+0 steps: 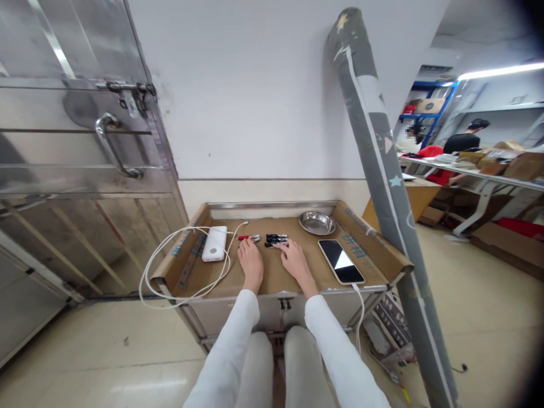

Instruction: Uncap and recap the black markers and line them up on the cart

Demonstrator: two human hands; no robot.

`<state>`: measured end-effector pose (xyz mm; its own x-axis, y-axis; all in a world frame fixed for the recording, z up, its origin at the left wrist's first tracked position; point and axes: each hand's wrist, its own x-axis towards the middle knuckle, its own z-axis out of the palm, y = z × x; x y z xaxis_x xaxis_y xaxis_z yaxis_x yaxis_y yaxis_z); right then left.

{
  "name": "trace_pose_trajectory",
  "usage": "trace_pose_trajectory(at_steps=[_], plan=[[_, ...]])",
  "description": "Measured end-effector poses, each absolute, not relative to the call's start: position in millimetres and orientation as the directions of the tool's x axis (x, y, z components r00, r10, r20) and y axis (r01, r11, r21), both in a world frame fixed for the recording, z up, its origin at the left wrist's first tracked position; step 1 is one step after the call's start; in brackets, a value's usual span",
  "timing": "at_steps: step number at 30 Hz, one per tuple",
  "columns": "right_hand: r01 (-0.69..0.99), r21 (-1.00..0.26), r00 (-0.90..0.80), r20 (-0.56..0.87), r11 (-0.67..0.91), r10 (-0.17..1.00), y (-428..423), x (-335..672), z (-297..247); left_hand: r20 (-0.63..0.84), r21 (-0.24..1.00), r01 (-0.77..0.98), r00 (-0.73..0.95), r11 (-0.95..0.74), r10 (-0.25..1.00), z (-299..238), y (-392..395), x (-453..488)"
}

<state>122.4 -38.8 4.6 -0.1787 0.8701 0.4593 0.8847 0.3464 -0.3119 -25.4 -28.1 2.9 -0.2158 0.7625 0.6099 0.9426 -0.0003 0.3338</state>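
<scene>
Small red slim pieces with silvery ends (249,238) lie just beyond the fingertips of my left hand (250,262). That hand rests low over the cardboard, fingers stretched forward. Several short black slim pieces with silvery ends (276,238) are lined up side by side to their right. My right hand (296,262) reaches to the nearest black piece, with its fingertips on the right end of it. The pieces are too small to tell their exact kind. Both hands are on a cardboard-lined tabletop (263,279) with raised cardboard sides.
A white power bank (215,243) with a looped white cable (147,272) lies left. A phone (341,262) with a cable plugged in and a round metal dish (317,223) are right. A long wrapped roll (382,147) leans beside the table. Two people sit in the background.
</scene>
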Motion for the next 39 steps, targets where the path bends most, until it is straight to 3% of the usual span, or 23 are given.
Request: trace_pose_trajectory(at_steps=[6,14,17,21,24,27,32,39], plan=[[0.891,-0.311,-0.157,0.472,0.331,0.867,-39,122,4,0.575,0.368,0.927,-0.292,0.077,0.765,1,-32,-23],[0.893,-0.303,-0.170,0.458,0.333,0.872,-39,123,4,0.526,0.332,0.941,-0.247,0.070,0.814,5,-32,-22],[0.887,-0.328,-0.137,0.488,0.326,0.862,-39,123,4,0.533,0.406,0.908,-0.141,-0.106,0.835,7,-29,-21],[0.845,-0.378,-0.121,0.553,0.378,0.824,-38,124,6,0.569,0.465,0.743,0.166,-0.481,0.806,9,-28,-17],[0.811,-0.413,-0.121,0.576,0.415,0.809,-39,125,6,0.580,0.489,0.616,0.299,-0.617,0.758,9,-29,-16],[0.790,-0.441,-0.108,0.584,0.426,0.804,-39,125,6,0.617,0.515,0.542,0.304,-0.665,0.726,8,-28,-16],[0.764,-0.464,-0.136,0.562,0.447,0.816,-39,124,4,0.721,0.509,0.519,0.179,-0.687,0.669,7,-28,-15],[0.728,-0.498,-0.165,0.540,0.471,0.825,-33,124,-2,0.746,0.518,0.488,0.144,-0.703,0.650,4,-24,-14]])
